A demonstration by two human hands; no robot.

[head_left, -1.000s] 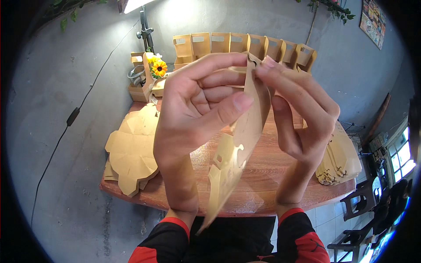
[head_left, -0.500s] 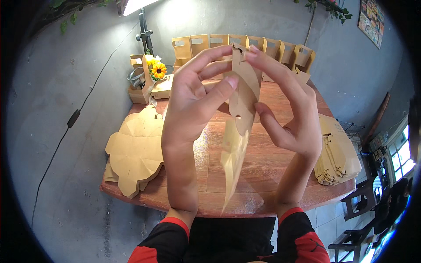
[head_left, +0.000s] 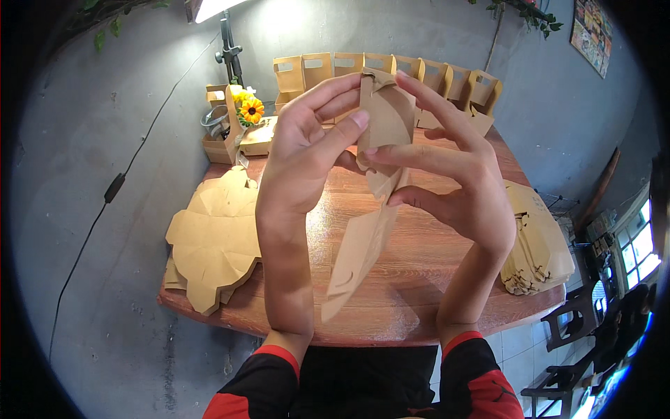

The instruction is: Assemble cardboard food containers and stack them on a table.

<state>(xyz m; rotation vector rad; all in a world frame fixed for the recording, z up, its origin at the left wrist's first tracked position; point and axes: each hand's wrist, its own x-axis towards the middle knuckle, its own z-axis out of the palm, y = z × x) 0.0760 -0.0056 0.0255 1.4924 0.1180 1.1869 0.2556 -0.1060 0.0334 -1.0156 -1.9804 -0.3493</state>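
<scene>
Between my two hands hangs a brown cardboard carrier [head_left: 386, 124], partly folded and held up above the table. My left hand [head_left: 307, 146] pinches its left edge, thumb on the near face and fingers behind. My right hand [head_left: 457, 174] grips its right side; the index finger reaches to the top corner, another finger presses across the face, and the thumb is at the lower fold. A long flap [head_left: 356, 255] of the carrier dangles toward the table's near side. Parts of the fingers behind the cardboard are hidden.
Flat cardboard blanks [head_left: 215, 241] lie stacked on the wooden table [head_left: 335, 293] at left, more folded ones [head_left: 537, 241] at right. Finished carriers [head_left: 317, 70] line the back. Beside yellow flowers [head_left: 250, 108] stands a carrier holding a cup [head_left: 216, 122]. A lamp stand [head_left: 229, 52] rises behind.
The cardboard has turned so more of its face shows, and its lower flap has swung left. My right hand's finger now presses across the face; the left hand stays nearly in place.
</scene>
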